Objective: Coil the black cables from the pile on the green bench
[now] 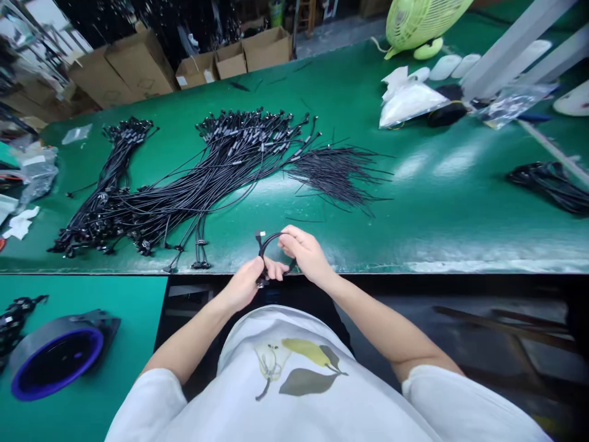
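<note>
A black cable (271,238) is bent into a loop between my two hands, just over the table's front edge. My left hand (252,279) grips the gathered part of it, and a connector end sticks up above the fingers. With thumb and fingers pinched, my right hand (304,252) holds the other side of the loop. Beyond them lies a large pile of black cables (197,184) with connectors at their ends. To its right is a spread bunch of thin black ties (335,172).
A green table (437,227) spans the view. A yellow-green fan (418,24), a white bag (409,101) and a coiled black cable (550,184) are at the right. Cardboard boxes (133,67) stand behind. A tape roll (57,362) with a purple rim lies lower left.
</note>
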Action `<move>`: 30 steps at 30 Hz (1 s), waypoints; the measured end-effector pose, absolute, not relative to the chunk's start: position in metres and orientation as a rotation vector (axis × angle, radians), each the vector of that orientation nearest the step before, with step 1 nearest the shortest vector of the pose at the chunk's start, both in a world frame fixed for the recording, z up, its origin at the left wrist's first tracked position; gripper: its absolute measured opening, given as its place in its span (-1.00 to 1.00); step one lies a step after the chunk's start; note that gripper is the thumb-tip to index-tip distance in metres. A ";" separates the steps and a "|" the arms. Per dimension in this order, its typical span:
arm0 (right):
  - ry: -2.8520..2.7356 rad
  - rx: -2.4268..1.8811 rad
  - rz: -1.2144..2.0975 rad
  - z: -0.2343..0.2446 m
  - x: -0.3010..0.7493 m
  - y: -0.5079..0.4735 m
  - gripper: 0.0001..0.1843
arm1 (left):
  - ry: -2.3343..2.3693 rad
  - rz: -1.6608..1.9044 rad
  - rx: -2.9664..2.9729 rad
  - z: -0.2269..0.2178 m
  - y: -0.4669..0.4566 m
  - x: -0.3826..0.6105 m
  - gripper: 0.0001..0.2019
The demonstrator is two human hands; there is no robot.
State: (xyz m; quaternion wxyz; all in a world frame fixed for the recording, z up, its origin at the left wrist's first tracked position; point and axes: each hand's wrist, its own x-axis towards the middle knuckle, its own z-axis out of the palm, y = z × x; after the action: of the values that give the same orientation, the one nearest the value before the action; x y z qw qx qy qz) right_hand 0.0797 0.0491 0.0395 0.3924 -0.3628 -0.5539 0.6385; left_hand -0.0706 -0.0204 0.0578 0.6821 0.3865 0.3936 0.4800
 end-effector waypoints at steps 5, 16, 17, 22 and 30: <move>-0.898 -0.787 1.828 0.038 0.062 0.045 -0.57 | 0.904 1.213 0.717 0.047 -0.027 -0.057 -0.56; -0.897 -0.773 1.899 0.037 0.061 0.039 -0.57 | 0.995 1.251 0.711 0.056 -0.036 -0.057 -0.66; -0.972 -0.771 1.815 0.036 0.062 0.039 -0.60 | 1.004 1.226 0.696 0.058 -0.035 -0.059 -0.67; -1.187 -0.832 1.587 0.025 0.065 0.037 -0.66 | 0.926 1.128 0.654 0.060 -0.034 -0.063 -0.52; -1.291 -0.904 1.391 0.030 0.065 0.038 -0.71 | 0.880 1.276 0.595 0.048 -0.034 -0.051 -0.60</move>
State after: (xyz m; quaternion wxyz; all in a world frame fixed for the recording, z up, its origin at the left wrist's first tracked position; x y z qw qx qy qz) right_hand 0.0648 0.0382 0.0298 0.4967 -0.3733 -0.5329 0.5745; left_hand -0.0514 -0.0336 0.0476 0.6747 0.2644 0.3913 0.5673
